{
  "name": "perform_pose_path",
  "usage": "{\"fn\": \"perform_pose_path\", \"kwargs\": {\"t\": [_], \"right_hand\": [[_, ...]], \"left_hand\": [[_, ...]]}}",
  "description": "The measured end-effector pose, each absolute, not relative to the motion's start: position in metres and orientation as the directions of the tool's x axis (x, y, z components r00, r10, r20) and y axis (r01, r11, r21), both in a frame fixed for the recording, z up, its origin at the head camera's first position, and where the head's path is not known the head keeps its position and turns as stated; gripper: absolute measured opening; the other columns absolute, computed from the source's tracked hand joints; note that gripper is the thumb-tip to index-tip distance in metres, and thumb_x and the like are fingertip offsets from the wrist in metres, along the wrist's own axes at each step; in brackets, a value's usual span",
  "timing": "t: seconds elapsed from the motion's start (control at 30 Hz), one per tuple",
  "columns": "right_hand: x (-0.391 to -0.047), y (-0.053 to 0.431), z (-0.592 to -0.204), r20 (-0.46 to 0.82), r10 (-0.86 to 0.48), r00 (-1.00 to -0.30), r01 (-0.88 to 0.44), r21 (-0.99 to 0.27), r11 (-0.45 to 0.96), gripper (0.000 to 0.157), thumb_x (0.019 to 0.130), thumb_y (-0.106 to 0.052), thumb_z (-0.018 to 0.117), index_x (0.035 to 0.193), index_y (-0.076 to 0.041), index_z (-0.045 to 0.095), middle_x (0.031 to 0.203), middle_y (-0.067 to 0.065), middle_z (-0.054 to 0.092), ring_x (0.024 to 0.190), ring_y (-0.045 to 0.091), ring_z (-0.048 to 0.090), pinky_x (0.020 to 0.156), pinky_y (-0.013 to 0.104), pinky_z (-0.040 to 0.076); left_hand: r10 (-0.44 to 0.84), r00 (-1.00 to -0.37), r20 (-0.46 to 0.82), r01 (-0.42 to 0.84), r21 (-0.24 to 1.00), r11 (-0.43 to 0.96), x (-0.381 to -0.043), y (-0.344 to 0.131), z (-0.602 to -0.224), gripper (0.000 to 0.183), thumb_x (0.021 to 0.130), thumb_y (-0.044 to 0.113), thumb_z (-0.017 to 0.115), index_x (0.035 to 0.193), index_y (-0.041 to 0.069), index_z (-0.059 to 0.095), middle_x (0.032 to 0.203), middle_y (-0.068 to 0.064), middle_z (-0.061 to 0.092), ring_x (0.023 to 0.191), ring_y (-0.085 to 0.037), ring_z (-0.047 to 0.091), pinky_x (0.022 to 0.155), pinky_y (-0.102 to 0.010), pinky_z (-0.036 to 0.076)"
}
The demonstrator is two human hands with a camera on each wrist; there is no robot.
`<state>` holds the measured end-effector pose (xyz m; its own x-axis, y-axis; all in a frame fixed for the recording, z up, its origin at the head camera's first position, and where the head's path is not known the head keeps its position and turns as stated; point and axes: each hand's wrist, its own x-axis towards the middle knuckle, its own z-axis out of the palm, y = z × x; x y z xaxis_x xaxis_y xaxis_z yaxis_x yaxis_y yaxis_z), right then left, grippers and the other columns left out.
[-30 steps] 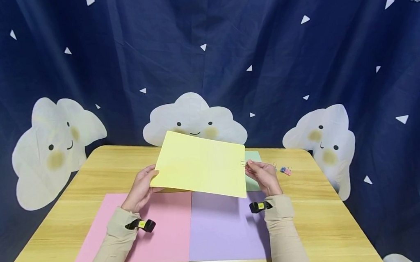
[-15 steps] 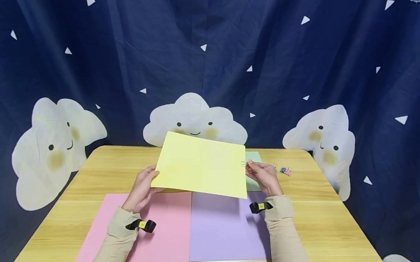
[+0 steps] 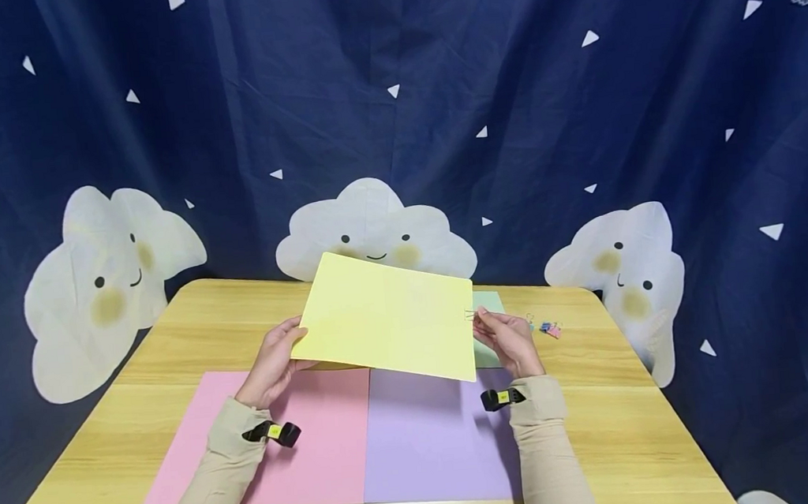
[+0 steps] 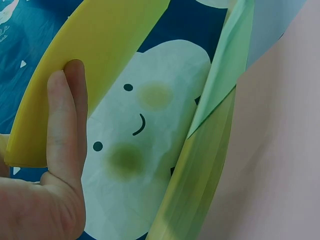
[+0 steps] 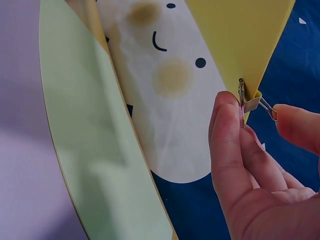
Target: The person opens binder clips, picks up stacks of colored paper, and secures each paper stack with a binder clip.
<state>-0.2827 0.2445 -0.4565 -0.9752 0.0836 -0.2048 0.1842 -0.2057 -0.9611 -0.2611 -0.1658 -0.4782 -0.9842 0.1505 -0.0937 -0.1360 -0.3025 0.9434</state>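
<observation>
A yellow sheet of card is held up above the table, tilted, with its right side lower. My left hand pinches its left edge, thumb on the near face and straight fingers behind. At the right edge sits a small pale yellow binder clip with wire handles. My right hand pinches those handles between thumb and fingers. The clip's body straddles the card's edge in the right wrist view. How firmly its jaws bite cannot be seen.
Pink card and purple card lie side by side on the wooden table. Green card lies behind, partly hidden by the yellow one. Several small coloured binder clips lie right of my right hand. A dark blue curtain hangs behind.
</observation>
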Motion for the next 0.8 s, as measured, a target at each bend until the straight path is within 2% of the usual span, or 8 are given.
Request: {"fn": "perform_pose_path", "kwargs": {"t": [0.6, 0.7, 0.8], "right_hand": [[-0.2820, 0.2440, -0.4557, -0.187, 0.079, -0.979, 0.164, -0.958, -0.234, 0.015, 0.102, -0.014, 0.065, 0.106, -0.002, 0.073, 0.083, -0.002, 0.074, 0.081, 0.008, 0.072, 0.083, 0.021, 0.065], [-0.2819, 0.2432, -0.4552, -0.193, 0.080, -0.978, 0.169, -0.955, -0.245, 0.016, 0.102, -0.013, 0.066, 0.109, 0.000, 0.072, 0.084, -0.001, 0.074, 0.081, 0.009, 0.072, 0.083, 0.022, 0.065], [-0.2814, 0.2426, -0.4542, -0.192, 0.070, -0.979, 0.170, -0.955, -0.242, 0.025, 0.102, -0.014, 0.065, 0.119, 0.005, 0.067, 0.085, -0.002, 0.074, 0.082, 0.009, 0.072, 0.083, 0.021, 0.065]], "left_hand": [[0.147, -0.985, -0.091, -0.131, 0.947, -0.294, -0.2612, -0.1646, -0.4772, 0.050, 0.111, 0.011, 0.038, 0.156, -0.008, 0.027, 0.102, 0.004, 0.068, 0.083, -0.005, 0.072, 0.073, -0.022, 0.066], [0.145, -0.985, -0.089, -0.129, 0.947, -0.295, -0.2607, -0.1646, -0.4769, 0.050, 0.111, 0.011, 0.039, 0.155, -0.008, 0.028, 0.102, 0.005, 0.068, 0.083, -0.005, 0.073, 0.073, -0.022, 0.066], [0.147, -0.985, -0.086, -0.127, 0.945, -0.300, -0.2605, -0.1645, -0.4769, 0.049, 0.111, 0.011, 0.038, 0.155, -0.008, 0.028, 0.101, 0.005, 0.069, 0.083, -0.005, 0.073, 0.073, -0.022, 0.066]]}}
